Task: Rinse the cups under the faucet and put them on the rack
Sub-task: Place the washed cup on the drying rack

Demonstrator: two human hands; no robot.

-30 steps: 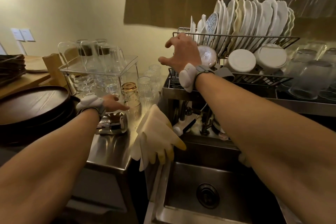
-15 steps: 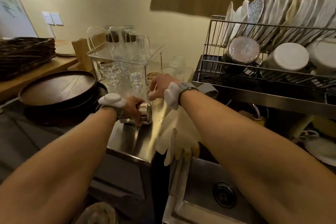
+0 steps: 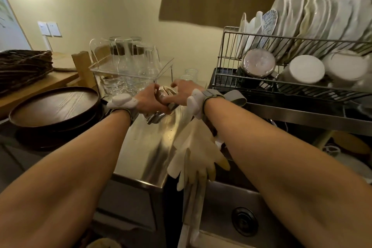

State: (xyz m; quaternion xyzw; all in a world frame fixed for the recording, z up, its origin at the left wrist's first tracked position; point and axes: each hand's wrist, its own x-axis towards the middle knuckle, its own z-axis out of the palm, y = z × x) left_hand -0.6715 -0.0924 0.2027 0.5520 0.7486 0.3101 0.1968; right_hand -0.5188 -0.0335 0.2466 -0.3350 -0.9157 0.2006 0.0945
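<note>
Both hands are meeting over the steel desk (image 3: 149, 147), just left of the dish rack (image 3: 227, 62). My left hand (image 3: 148, 99) is curled round a shiny metal cup (image 3: 158, 116) that's down on the desk. My right hand (image 3: 181, 91) has its fingers wrapped on a small glass cup (image 3: 162, 94) right against it. It's a bit blurry there. Rubber gloves (image 3: 197, 151) hang off the desk edge below the rack.

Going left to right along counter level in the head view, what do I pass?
woven mats → dark wooden trays → clear glass rack → left hand gripping a metal cup → right hand → wire dish rack
</note>
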